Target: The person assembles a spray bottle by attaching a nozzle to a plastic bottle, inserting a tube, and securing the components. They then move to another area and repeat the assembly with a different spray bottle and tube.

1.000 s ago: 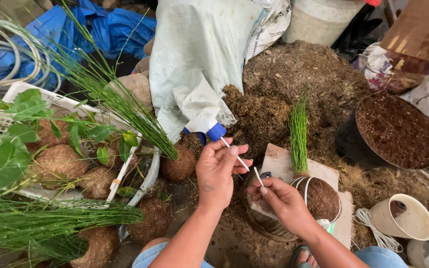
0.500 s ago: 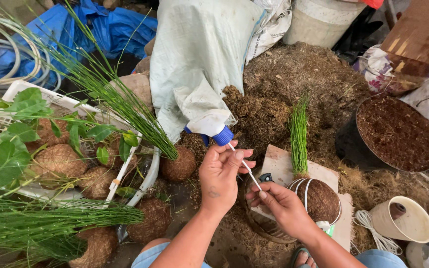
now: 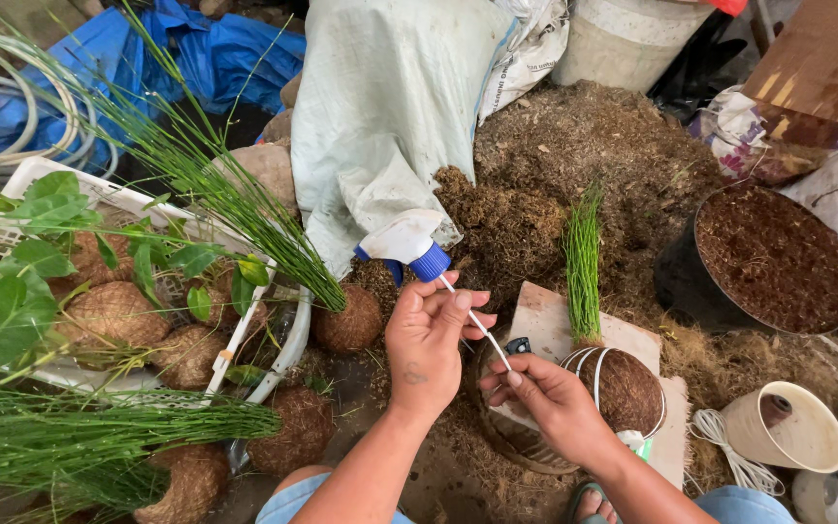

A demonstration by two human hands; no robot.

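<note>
Spray head (image 3: 407, 243): white trigger with a blue collar, held up in front of the pale sack (image 3: 380, 107); light, rigid plastic by the look of it.
Left hand (image 3: 429, 340): fingers curled just under the collar, pinching the top of the tube.
Dip tube (image 3: 477, 322): thin, white, probably springy (easy to kink), running down to the right.
Right hand (image 3: 550, 398): fingertips pinched on the tube's lower end, just beside the fibre ball (image 3: 623, 388) wrapped in white string.
</note>
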